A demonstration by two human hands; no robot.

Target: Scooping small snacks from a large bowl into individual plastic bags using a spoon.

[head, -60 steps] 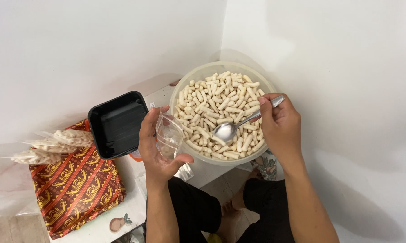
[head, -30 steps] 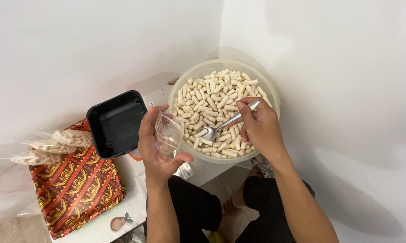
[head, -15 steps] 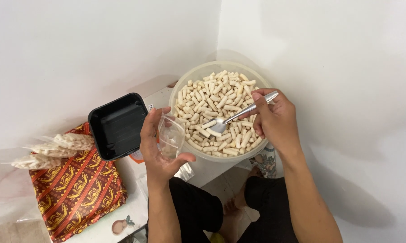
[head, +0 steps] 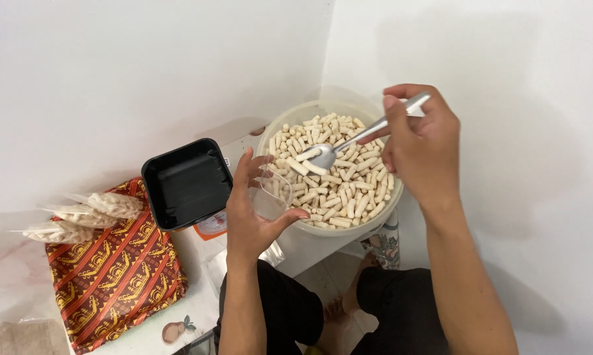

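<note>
A big round tub [head: 385,213] full of pale, short stick-shaped snacks [head: 349,177] stands against the white wall corner. My right hand [head: 421,148] grips a metal spoon [head: 339,148] whose bowl is lifted just above the snacks with a few pieces on it. My left hand [head: 253,217] holds a small clear plastic bag [head: 270,194] open at the tub's left rim, a little below and left of the spoon.
An empty black tray [head: 188,184] sits to the left of the tub. Several filled cone-shaped clear bags [head: 89,213] lie on a red and orange patterned box [head: 115,276]. My knees in dark trousers [head: 322,309] are below the tub.
My right hand dug the spoon through the snacks, then lifted it with a few pieces and swung it toward the bag. My left hand and the bag stayed almost still.
</note>
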